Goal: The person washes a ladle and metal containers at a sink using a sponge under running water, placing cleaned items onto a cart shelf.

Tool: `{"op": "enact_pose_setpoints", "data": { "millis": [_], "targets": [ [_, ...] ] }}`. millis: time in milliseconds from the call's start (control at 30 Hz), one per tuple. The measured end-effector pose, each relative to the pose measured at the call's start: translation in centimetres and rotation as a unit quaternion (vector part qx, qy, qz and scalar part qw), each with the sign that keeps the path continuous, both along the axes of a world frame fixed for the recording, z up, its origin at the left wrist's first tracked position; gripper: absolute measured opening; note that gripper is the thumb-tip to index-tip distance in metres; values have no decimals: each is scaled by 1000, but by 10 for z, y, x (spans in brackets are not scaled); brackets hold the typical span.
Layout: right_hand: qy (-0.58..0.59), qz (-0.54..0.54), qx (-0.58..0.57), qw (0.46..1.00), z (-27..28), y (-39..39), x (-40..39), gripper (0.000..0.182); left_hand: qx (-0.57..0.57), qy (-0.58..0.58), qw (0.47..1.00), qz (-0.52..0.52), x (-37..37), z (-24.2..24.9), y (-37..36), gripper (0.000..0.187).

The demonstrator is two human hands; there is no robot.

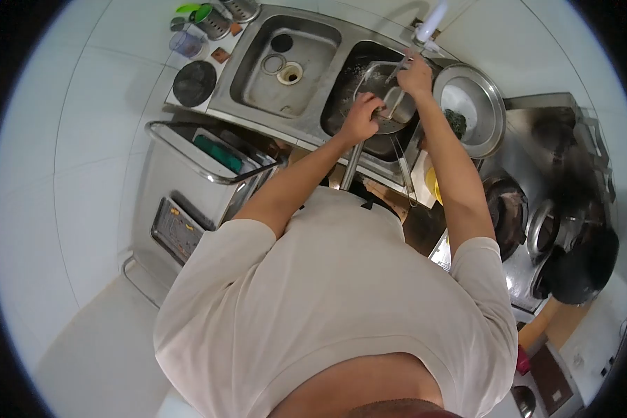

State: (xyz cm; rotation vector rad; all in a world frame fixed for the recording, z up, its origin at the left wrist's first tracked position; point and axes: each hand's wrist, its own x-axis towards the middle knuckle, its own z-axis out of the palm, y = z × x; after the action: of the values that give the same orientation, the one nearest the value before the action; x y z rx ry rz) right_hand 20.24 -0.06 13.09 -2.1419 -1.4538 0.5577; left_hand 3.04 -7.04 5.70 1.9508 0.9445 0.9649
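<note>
Over the right sink basin point(333, 90), my left hand point(361, 118) is closed, its fingers curled at the edge of a shiny metal container point(399, 104). My right hand point(416, 75) is raised beside the tap point(425, 45), with the fingers bent around its thin spout. Beneath both hands, a see-through rectangular tub point(373, 70) sits in the basin. Long metal handles point(352, 167) stick out over the sink's front edge, and what they belong to is partly hidden by my hands.
To the left is another sink basin point(285, 104) with a drain. A large metal bowl point(491, 115) holding a dark green scourer point(455, 124) stands at the right. Beyond it are the stove point(505, 209) and a black wok point(585, 268). A metal trolley point(188, 164) stands at my left.
</note>
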Motion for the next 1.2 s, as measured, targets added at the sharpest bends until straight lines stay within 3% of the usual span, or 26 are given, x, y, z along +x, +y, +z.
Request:
{"op": "enact_pose_setpoints", "data": {
  "millis": [67, 100, 167, 200, 233, 267, 300, 333, 367, 467, 500, 600, 633, 733, 767, 867, 933, 967, 1000, 1067, 1167, 1200],
  "targets": [
    [-12, -4, 20, 1000, -7, -3, 11, 60, -35, -35, 997, 59, -3, 6, 1, 47],
    [6, 6, 50, 999, -23, -1, 25, 58, -55, 18, 997, 48, -13, 6, 7, 69],
    [43, 21, 107, 993, -66, 6, 55, 54, -76, -64, 989, 109, -20, -12, 19, 73],
    [121, 1, 66, 990, -58, 2, 53, 54, -87, -105, 981, 139, -23, -22, 24, 75],
    [197, -19, 24, 980, -40, -5, 53, 55, -135, -69, 976, 157, -28, -29, 30, 72],
    [250, -23, -1, 968, -28, -10, 51, 55, -308, -144, 927, 159, -32, -18, 30, 69],
    [300, -29, -27, 953, -16, -14, 49, 56, -467, -217, 843, 156, -36, 6, 35, 67],
    [328, -20, -37, 944, -9, -17, 49, 56, -608, -285, 727, 146, -41, 20, 36, 65],
    [340, 3, -44, 939, -11, -15, 50, 56, -662, -364, 655, 23, -51, 19, 40, 58],
    [346, 100, -55, 931, -32, -7, 60, 57, -639, -280, 714, -47, -56, 12, 42, 50],
    [342, 123, -33, 931, -47, -1, 61, 57, -623, -248, 742, -16, -49, -8, 44, 43],
    [352, 172, -47, 919, -54, 7, 53, 59, -622, -164, 766, -10, -41, -6, 43, 43],
    [385, 142, -76, 909, -51, 5, 48, 60, -658, -152, 737, -17, -41, -5, 44, 48],
    [325, 126, -40, 936, -48, 5, 34, 55, -621, -192, 760, 13, -41, 8, 38, 43],
    [273, 181, 22, 945, -57, 9, 33, 48, -616, -199, 761, 39, -42, 11, 37, 45],
    [31, 109, 103, 988, -24, 11, 9, 44, -595, -205, 769, 106, -36, 18, 35, 49],
    [203, 84, 19, 975, -32, 33, 7, 36, -572, -197, 782, 153, -32, 17, 32, 51],
    [394, 38, -43, 918, -30, 35, 3, 32, -592, -217, 764, 141, -34, 3, 34, 55],
    [569, -6, -101, 816, -28, 37, -2, 29, -612, -235, 744, 130, -34, -7, 37, 58],
    [615, -74, -58, 783, -50, 51, -4, 27, -596, -267, 742, 153, -28, 16, 30, 61],
    [582, 81, -178, 790, -41, 43, -8, 30, -581, -319, 737, 131, -25, 1, 38, 65],
    [590, 30, -182, 786, -39, 44, -10, 31, -579, -337, 734, 114, -23, -8, 41, 67]
  ]
}}
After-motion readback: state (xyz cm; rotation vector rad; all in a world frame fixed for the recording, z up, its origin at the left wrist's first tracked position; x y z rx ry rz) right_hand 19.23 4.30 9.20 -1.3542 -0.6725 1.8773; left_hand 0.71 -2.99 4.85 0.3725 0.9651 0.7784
